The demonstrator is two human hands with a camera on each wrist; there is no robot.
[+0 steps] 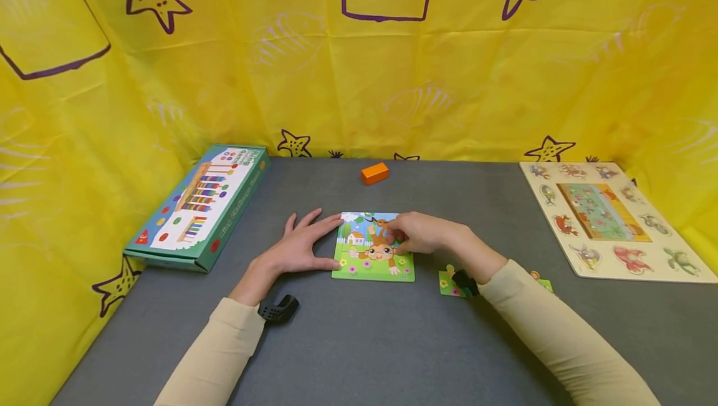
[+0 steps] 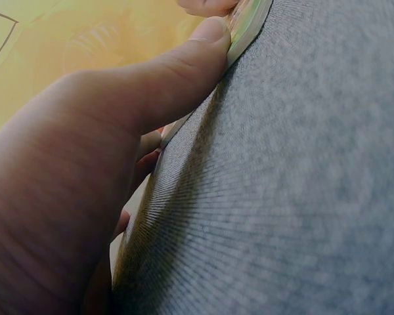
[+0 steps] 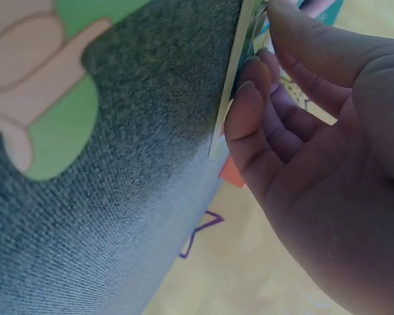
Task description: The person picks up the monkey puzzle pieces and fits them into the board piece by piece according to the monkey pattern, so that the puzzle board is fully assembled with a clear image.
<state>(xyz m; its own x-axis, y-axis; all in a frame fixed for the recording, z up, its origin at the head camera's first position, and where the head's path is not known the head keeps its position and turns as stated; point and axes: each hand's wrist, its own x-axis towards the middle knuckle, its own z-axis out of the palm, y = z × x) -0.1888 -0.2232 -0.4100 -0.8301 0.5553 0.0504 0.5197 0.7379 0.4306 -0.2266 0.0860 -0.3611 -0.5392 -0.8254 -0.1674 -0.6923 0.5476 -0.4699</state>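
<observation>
A square jigsaw puzzle [image 1: 359, 269] with a monkey, a small house and flowers lies on the grey table in front of me. My left hand [image 1: 300, 250] is spread at its left side, the index fingertip at the upper left corner and the thumb [image 2: 177, 79] against the lower left edge. From the right, my right hand [image 1: 421, 233] reaches over the puzzle's upper right part. Its bent fingers [image 3: 246, 111] and thumb pinch a puzzle piece there, mostly hidden by the hand. Loose puzzle pieces [image 1: 445, 284] lie under the right forearm, partly covered by it.
An orange block [image 1: 374, 173] sits behind the puzzle. On the left lies a green ring-game box [image 1: 196, 206]. A wooden sea-animal board [image 1: 611, 262] lies at the right. Yellow patterned cloth [image 1: 359, 94] hangs behind the table and at both sides.
</observation>
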